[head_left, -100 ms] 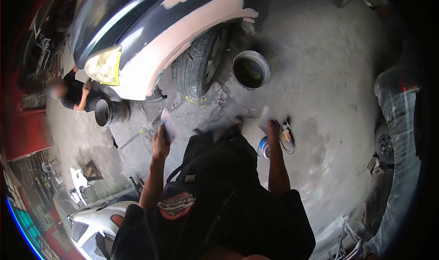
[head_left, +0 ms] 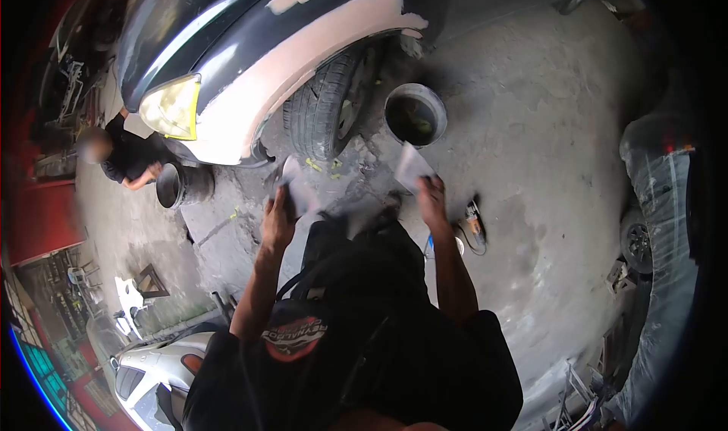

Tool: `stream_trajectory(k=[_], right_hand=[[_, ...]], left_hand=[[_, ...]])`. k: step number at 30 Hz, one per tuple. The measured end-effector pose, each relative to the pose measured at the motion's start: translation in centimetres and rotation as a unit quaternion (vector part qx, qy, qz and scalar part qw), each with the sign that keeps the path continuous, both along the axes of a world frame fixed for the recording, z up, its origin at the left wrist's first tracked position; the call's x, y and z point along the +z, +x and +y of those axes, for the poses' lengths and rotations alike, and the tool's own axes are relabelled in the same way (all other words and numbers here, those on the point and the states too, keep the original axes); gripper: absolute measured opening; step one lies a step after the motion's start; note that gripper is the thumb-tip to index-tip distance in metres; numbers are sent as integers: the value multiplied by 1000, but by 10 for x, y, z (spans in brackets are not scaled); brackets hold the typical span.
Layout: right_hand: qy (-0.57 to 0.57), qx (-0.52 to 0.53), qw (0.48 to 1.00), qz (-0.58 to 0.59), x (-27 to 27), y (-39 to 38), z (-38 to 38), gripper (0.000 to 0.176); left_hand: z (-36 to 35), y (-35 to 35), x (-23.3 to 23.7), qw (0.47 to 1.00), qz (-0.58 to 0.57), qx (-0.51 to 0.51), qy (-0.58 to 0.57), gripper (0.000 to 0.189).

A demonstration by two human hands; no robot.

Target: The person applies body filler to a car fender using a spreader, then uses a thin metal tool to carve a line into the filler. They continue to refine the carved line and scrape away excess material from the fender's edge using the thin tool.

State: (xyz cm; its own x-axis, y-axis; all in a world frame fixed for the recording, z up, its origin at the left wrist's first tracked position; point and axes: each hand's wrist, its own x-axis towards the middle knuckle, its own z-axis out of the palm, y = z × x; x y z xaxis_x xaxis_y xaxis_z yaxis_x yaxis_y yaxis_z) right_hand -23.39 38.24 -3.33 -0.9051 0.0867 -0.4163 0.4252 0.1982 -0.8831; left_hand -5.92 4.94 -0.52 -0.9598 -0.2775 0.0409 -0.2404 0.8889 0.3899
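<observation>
My left hand [head_left: 277,225] is closed around a pale sheet [head_left: 302,188], blurred by motion, with something dark against it at the fingers. In my right hand [head_left: 431,201], the fingers pinch another pale paper-like sheet [head_left: 412,166], tilted up toward the bucket. Both hands are apart, in front of my body and above the concrete floor. Ahead of them is a dark car's front fender [head_left: 303,52], with pinkish and white patches around the wheel arch. The tyre [head_left: 318,109] is turned outward below it. Yellow tape edges the headlight [head_left: 171,109].
A dark bucket [head_left: 437,101] with murky contents stands beside the tyre. Another bucket [head_left: 199,186] is near a crouching person [head_left: 125,150] at left. An orange power tool [head_left: 475,222] lies right of my right hand. A plastic-covered car [head_left: 656,203] stands far right; a white car [head_left: 163,370] lower left.
Both my hands have moved forward, the right one also inward to the left, each with its sheet. The crouching person's hand has moved down toward the bucket at left.
</observation>
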Motion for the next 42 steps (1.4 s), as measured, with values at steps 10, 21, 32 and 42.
stream_trajectory(k=[10, 21, 32, 42], right_hand=[[107, 450, 801, 381, 125, 17, -92, 56], [-205, -194, 958, -52, 32, 107, -87, 33], [-218, -182, 958, -38, -114, 161, -121, 40], [-300, -342, 859, -234, -70, 100, -170, 25]], left_hand=[[24, -106, 98, 615, 189, 184, 743, 20], [-160, -134, 128, 746, 156, 111, 638, 35], [-286, -338, 176, 722, 165, 76, 668, 41], [-316, -378, 133, 871, 141, 51, 469, 40]])
